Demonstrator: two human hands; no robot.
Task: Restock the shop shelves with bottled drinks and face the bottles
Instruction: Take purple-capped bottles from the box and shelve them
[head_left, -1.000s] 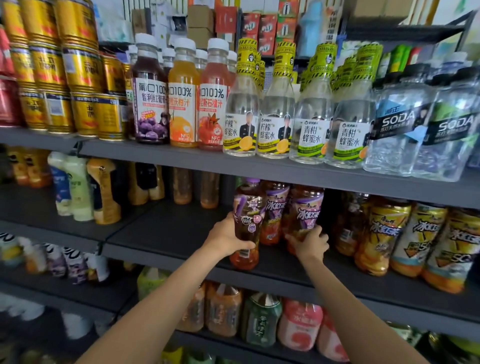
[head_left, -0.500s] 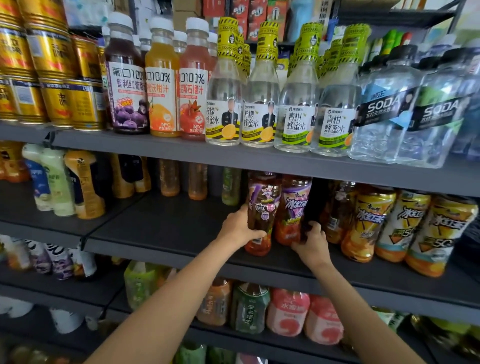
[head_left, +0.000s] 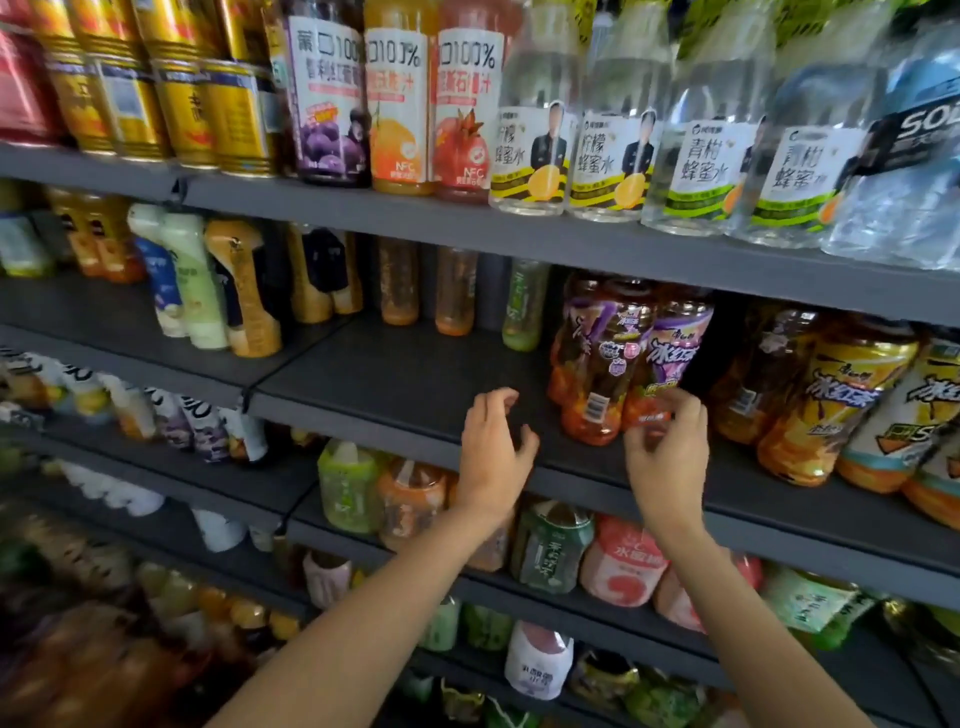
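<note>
On the middle shelf (head_left: 395, 384), purple-labelled iced tea bottles (head_left: 602, 364) stand upright in a tight cluster near the front edge, with yellow-labelled iced tea bottles (head_left: 831, 400) further right. The left hand (head_left: 493, 452) hovers over the front edge just left of the cluster, fingers loosely curled, holding nothing. The right hand (head_left: 670, 457) has its fingertips at the base of the rightmost purple-labelled bottle.

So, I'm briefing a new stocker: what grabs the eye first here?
Two bare hands at the middle shelf: the left hand hovers open, the right hand touches a purple-labelled tea bottle. Gold cans gleam top left; clear honey-water bottles stand above.
</note>
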